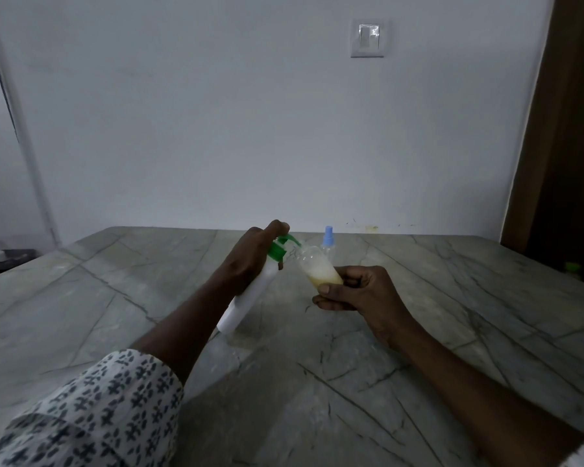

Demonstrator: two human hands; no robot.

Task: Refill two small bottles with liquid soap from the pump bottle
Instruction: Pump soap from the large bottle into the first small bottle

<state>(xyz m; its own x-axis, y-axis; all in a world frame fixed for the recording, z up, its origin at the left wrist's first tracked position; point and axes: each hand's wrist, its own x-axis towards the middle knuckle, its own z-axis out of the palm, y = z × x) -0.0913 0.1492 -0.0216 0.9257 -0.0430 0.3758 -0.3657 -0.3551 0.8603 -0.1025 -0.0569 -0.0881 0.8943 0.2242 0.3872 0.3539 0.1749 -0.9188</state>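
Veined, smooth stone table (418, 332), white matt plastic pump bottle (250, 298), clear plastic small bottle (317, 266), printed cloth sleeve (91, 416)

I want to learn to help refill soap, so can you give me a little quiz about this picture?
1. True or false: the pump bottle stands upright on the table.
2. Which hand holds the small clear bottle? A left, B right, C neither.
3. Fill in: the spray bottle behind the hands has a ___ cap.
Key: 1 false, the left hand holds it tilted; 2 B, the right hand; 3 blue.
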